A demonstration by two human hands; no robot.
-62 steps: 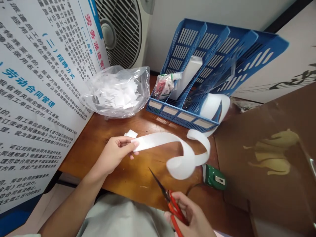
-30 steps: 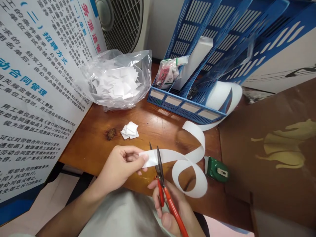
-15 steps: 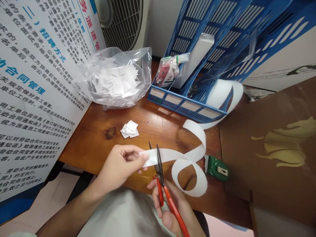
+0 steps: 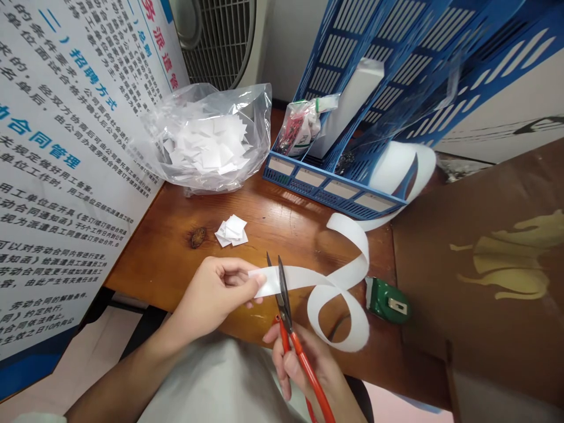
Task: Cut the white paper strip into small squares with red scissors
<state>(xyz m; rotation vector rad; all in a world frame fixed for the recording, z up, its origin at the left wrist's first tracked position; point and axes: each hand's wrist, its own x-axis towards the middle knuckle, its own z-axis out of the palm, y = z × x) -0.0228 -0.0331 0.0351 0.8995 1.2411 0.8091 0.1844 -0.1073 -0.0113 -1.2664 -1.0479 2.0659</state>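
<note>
Across the tabletop, in order of size: one blue file rack, far side, right of the middle; one clear plastic bag of white pieces, beside the rack's left end. One white strip, long and looped, its far stretch at the rack's right corner, its near stretch running crosswise in front of the person. Left hand: nearly closed, strip end pinched between thumb and fingers. Right hand: curled loosely about the red handles of one pair of scissors, blades parted, pointing away from the person, strip between them, just right of the left fingertips. One green tape measure, right of the loops. One small pile of white squares, beyond the left hand.
</note>
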